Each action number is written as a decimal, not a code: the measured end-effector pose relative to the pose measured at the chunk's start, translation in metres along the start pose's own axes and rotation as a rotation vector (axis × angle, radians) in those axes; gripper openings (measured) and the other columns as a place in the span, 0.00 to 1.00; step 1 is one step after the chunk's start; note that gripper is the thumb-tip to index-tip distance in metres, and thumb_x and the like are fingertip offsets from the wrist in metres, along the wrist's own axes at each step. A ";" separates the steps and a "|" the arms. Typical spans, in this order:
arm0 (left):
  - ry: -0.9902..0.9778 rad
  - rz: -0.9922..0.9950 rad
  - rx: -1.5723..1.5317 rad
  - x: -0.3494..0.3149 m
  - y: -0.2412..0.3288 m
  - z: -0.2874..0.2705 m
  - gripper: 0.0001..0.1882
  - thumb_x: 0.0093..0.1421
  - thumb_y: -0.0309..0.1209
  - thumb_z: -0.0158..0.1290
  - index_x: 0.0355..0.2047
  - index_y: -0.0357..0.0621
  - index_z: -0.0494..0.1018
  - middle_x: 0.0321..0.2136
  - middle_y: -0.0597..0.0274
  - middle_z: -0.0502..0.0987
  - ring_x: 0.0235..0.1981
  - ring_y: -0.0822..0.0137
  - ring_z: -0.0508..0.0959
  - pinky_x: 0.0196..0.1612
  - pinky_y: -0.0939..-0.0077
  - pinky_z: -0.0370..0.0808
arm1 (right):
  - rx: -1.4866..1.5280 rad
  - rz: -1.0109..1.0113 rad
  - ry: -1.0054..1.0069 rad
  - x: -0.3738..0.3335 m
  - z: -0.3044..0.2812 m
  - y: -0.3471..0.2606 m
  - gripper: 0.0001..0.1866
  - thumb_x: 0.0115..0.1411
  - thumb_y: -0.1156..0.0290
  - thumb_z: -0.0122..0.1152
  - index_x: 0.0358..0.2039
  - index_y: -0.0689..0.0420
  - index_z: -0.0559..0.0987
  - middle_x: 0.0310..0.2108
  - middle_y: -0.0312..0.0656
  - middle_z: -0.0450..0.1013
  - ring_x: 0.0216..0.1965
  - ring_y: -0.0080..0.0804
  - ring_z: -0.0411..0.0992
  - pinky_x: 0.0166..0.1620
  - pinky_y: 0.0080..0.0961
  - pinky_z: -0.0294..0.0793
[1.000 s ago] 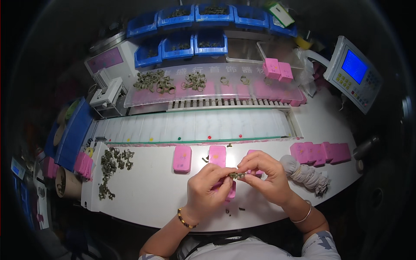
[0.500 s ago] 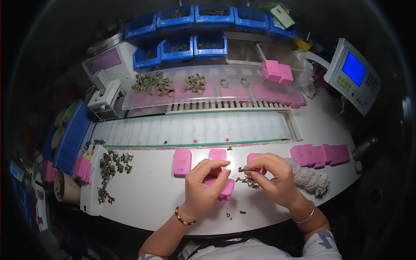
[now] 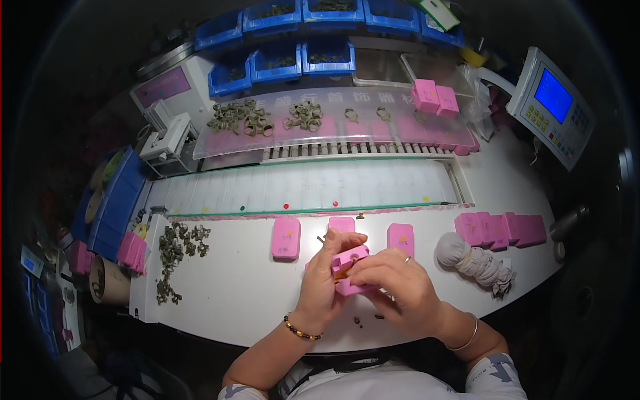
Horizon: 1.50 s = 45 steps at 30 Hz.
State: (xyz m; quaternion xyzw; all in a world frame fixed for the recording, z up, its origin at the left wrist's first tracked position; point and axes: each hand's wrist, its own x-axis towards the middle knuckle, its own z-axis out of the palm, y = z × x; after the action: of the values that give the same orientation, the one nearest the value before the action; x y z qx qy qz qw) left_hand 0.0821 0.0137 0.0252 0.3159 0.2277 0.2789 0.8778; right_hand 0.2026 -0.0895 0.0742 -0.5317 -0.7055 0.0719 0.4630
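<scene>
Lifted off the smooth white counter (image 3: 230, 287) since half a second ago, one pink, rubbery-looking rectangular block (image 3: 345, 258) now sits parted in the person's left hand (image 3: 316, 283), fingers and thumb wrapped round it. The right hand (image 3: 405, 291) bunches its fingertips at the opening; whether they pinch anything, I can't quite tell from here. Small dull-olive metal pieces (image 3: 175, 252) lie well left of the left hand.

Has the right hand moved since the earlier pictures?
Yes: judged against the resting pink block just beyond it, the right hand has shifted left and slightly down the view. It is now at the held pink block.
</scene>
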 end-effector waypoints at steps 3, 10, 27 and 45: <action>-0.072 -0.030 -0.143 -0.007 -0.008 0.003 0.36 0.66 0.61 0.41 0.54 0.38 0.69 0.44 0.60 0.75 0.47 0.71 0.75 0.48 0.77 0.74 | -0.023 0.016 0.068 -0.001 -0.005 0.008 0.17 0.46 0.85 0.66 0.39 0.60 0.79 0.39 0.42 0.78 0.39 0.42 0.75 0.44 0.33 0.75; -0.156 -0.115 -0.112 -0.002 0.004 0.013 0.42 0.65 0.64 0.38 0.57 0.33 0.64 0.35 0.62 0.71 0.38 0.71 0.74 0.44 0.76 0.76 | -0.294 -0.242 0.131 -0.020 0.013 0.006 0.15 0.39 0.79 0.64 0.32 0.58 0.81 0.40 0.38 0.79 0.38 0.32 0.74 0.35 0.23 0.78; -0.047 -0.115 0.025 -0.008 0.006 0.014 0.36 0.70 0.59 0.32 0.57 0.35 0.65 0.26 0.58 0.73 0.22 0.69 0.73 0.24 0.72 0.75 | -0.207 -0.249 -0.047 -0.060 0.012 0.004 0.15 0.51 0.77 0.63 0.42 0.55 0.83 0.47 0.39 0.78 0.41 0.29 0.76 0.38 0.20 0.77; -0.119 -0.090 0.245 -0.033 0.022 0.005 0.26 0.69 0.54 0.43 0.46 0.41 0.60 0.31 0.56 0.72 0.22 0.69 0.76 0.22 0.72 0.78 | 0.706 0.630 -0.031 -0.005 0.010 0.013 0.15 0.62 0.71 0.63 0.47 0.61 0.75 0.37 0.39 0.74 0.30 0.18 0.72 0.29 0.17 0.69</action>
State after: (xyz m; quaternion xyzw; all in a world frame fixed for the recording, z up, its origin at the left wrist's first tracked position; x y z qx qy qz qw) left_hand 0.0528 0.0048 0.0514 0.4261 0.2216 0.1903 0.8562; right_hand 0.2045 -0.0844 0.0581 -0.5287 -0.4489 0.4523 0.5607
